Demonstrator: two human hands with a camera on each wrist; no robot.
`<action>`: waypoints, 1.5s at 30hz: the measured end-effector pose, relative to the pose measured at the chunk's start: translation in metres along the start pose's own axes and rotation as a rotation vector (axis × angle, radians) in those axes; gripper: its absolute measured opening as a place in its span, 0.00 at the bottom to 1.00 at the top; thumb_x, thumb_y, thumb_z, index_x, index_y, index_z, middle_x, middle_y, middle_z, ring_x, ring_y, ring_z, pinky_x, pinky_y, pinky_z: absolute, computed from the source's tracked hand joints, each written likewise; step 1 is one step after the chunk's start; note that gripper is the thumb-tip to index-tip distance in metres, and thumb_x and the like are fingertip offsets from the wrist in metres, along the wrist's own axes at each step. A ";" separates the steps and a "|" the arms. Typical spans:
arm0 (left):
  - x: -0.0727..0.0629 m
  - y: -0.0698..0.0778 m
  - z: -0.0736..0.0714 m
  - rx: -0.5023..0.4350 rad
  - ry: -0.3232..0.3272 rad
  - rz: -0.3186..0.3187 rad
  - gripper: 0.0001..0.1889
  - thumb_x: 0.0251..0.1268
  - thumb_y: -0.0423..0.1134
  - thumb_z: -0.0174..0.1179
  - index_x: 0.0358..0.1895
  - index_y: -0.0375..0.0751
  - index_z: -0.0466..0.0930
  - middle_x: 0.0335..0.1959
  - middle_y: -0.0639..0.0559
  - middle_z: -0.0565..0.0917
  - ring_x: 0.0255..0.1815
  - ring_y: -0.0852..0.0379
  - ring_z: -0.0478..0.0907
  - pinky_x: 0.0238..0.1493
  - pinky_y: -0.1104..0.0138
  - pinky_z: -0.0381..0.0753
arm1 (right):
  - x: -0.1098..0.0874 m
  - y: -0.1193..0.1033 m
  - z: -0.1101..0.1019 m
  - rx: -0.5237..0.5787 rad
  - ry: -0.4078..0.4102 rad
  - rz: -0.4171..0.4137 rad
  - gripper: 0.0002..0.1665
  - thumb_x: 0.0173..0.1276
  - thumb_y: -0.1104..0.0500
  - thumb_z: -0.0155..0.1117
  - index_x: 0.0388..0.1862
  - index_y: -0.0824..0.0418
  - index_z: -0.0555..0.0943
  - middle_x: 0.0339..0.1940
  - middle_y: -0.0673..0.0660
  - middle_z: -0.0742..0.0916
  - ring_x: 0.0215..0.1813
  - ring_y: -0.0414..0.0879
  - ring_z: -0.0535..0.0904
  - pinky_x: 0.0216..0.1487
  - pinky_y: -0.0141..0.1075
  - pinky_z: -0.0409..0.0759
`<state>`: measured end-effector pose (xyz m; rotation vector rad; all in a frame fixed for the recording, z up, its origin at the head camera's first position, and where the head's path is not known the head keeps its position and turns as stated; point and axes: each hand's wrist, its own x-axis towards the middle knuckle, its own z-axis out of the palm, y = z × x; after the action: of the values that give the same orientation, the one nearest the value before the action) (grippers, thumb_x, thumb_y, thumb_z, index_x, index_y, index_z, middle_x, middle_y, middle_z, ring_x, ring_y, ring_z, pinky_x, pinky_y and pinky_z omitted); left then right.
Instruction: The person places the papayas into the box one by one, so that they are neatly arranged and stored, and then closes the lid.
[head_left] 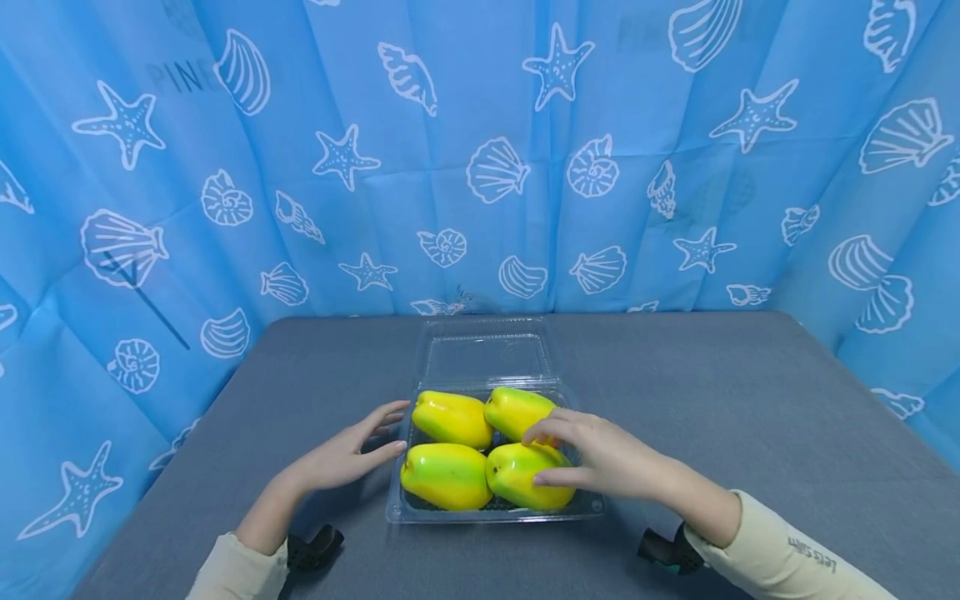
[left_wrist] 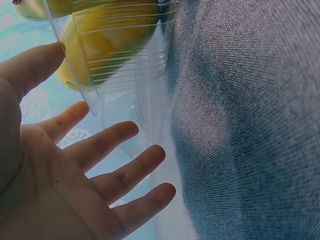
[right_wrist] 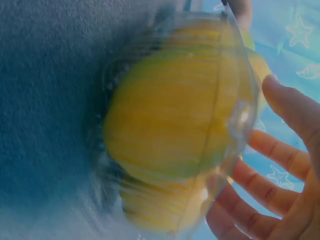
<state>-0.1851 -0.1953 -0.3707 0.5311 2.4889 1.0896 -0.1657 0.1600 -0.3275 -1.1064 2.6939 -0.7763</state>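
Observation:
A clear plastic clamshell box [head_left: 495,517] lies with its lid folded back, holding several glossy yellow-green fruits that look like papayas. My left hand [head_left: 345,450] is beside the box's left edge with fingers spread; its thumb tip is right at the rim in the left wrist view. Over the right side of the box is my right hand [head_left: 600,454]. Its fingers and thumb lie loosely across the front right fruit [head_left: 528,487], with the back right fruit [head_left: 517,410] just beyond. The left pair, back fruit [head_left: 453,419] and front fruit [head_left: 446,477], sits between both hands.
The transparent lid [head_left: 487,354] extends toward the back of the grey cloth-covered table [head_left: 675,383]. A blue curtain [head_left: 480,208] with white shells and starfish hangs behind and at both sides. Black wrist-worn devices [head_left: 315,548] show under the sleeves.

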 end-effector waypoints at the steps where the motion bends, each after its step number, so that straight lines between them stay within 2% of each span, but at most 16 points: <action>1: 0.000 0.000 0.000 0.004 0.002 -0.002 0.33 0.70 0.54 0.47 0.73 0.52 0.47 0.73 0.40 0.56 0.71 0.34 0.58 0.64 0.36 0.59 | 0.000 0.001 -0.001 0.005 0.014 -0.012 0.26 0.61 0.39 0.60 0.51 0.54 0.78 0.48 0.48 0.83 0.46 0.40 0.78 0.46 0.38 0.81; 5: 0.001 0.001 -0.001 0.014 0.007 -0.002 0.33 0.70 0.54 0.47 0.73 0.51 0.48 0.74 0.41 0.55 0.70 0.34 0.58 0.64 0.36 0.60 | 0.003 0.011 -0.007 0.047 0.114 -0.065 0.20 0.64 0.47 0.61 0.48 0.58 0.79 0.44 0.52 0.84 0.42 0.42 0.80 0.44 0.39 0.82; 10: 0.001 0.001 -0.004 0.020 0.014 0.017 0.33 0.70 0.53 0.48 0.73 0.48 0.50 0.74 0.41 0.56 0.70 0.34 0.58 0.64 0.36 0.60 | 0.010 0.031 -0.015 0.082 0.232 -0.044 0.13 0.66 0.55 0.61 0.47 0.59 0.80 0.42 0.53 0.85 0.41 0.40 0.80 0.46 0.39 0.82; 13: 0.000 0.001 -0.007 0.039 0.048 0.029 0.32 0.71 0.53 0.47 0.72 0.46 0.51 0.73 0.41 0.57 0.70 0.34 0.59 0.64 0.37 0.61 | 0.014 0.045 -0.017 0.109 0.279 0.019 0.12 0.66 0.57 0.60 0.46 0.60 0.80 0.42 0.55 0.86 0.41 0.42 0.80 0.46 0.38 0.82; 19: 0.005 0.002 -0.010 0.084 0.194 0.048 0.29 0.73 0.50 0.44 0.71 0.40 0.55 0.71 0.38 0.61 0.67 0.36 0.64 0.65 0.42 0.65 | 0.020 0.070 -0.018 0.189 0.322 0.196 0.16 0.68 0.55 0.58 0.49 0.64 0.78 0.46 0.59 0.84 0.47 0.52 0.80 0.48 0.43 0.82; 24: 0.015 0.003 -0.012 0.014 0.267 0.042 0.27 0.74 0.46 0.43 0.70 0.36 0.56 0.69 0.35 0.62 0.68 0.34 0.62 0.65 0.43 0.66 | 0.024 0.081 -0.016 0.253 0.330 0.288 0.21 0.69 0.53 0.57 0.54 0.67 0.75 0.52 0.65 0.81 0.52 0.59 0.78 0.49 0.47 0.81; 28: 0.023 0.004 -0.013 -0.064 0.320 0.015 0.25 0.74 0.44 0.43 0.69 0.37 0.57 0.69 0.35 0.63 0.70 0.36 0.58 0.68 0.42 0.60 | 0.030 0.086 -0.014 0.295 0.323 0.341 0.23 0.70 0.53 0.55 0.57 0.67 0.72 0.56 0.67 0.78 0.56 0.61 0.76 0.52 0.48 0.80; 31: 0.028 0.004 -0.014 -0.139 0.318 -0.026 0.25 0.75 0.43 0.42 0.70 0.38 0.56 0.69 0.36 0.62 0.70 0.38 0.61 0.69 0.45 0.61 | 0.034 0.088 -0.012 0.349 0.299 0.385 0.25 0.71 0.54 0.54 0.60 0.67 0.69 0.59 0.69 0.76 0.58 0.62 0.75 0.53 0.49 0.80; 36: 0.036 0.003 -0.014 -0.244 0.273 -0.064 0.26 0.75 0.45 0.41 0.71 0.40 0.53 0.71 0.37 0.59 0.67 0.39 0.66 0.66 0.49 0.67 | 0.040 0.091 -0.009 0.443 0.272 0.418 0.26 0.71 0.56 0.53 0.63 0.68 0.65 0.63 0.70 0.72 0.60 0.63 0.74 0.56 0.49 0.79; 41: 0.041 0.004 -0.013 -0.296 0.238 -0.071 0.27 0.75 0.45 0.41 0.72 0.41 0.50 0.72 0.37 0.57 0.68 0.39 0.64 0.67 0.48 0.66 | 0.044 0.094 -0.008 0.550 0.252 0.422 0.27 0.72 0.58 0.52 0.65 0.69 0.63 0.66 0.71 0.69 0.62 0.63 0.72 0.60 0.50 0.76; 45: 0.044 0.004 -0.011 -0.307 0.222 -0.073 0.27 0.75 0.44 0.41 0.73 0.42 0.49 0.73 0.37 0.56 0.69 0.38 0.64 0.67 0.48 0.66 | 0.047 0.096 -0.007 0.591 0.248 0.432 0.28 0.72 0.58 0.52 0.66 0.69 0.62 0.66 0.71 0.69 0.62 0.62 0.73 0.61 0.50 0.75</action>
<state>-0.2273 -0.1782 -0.3690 0.2382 2.4309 1.5377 -0.2618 0.1880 -0.3669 -0.2992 2.4586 -1.5446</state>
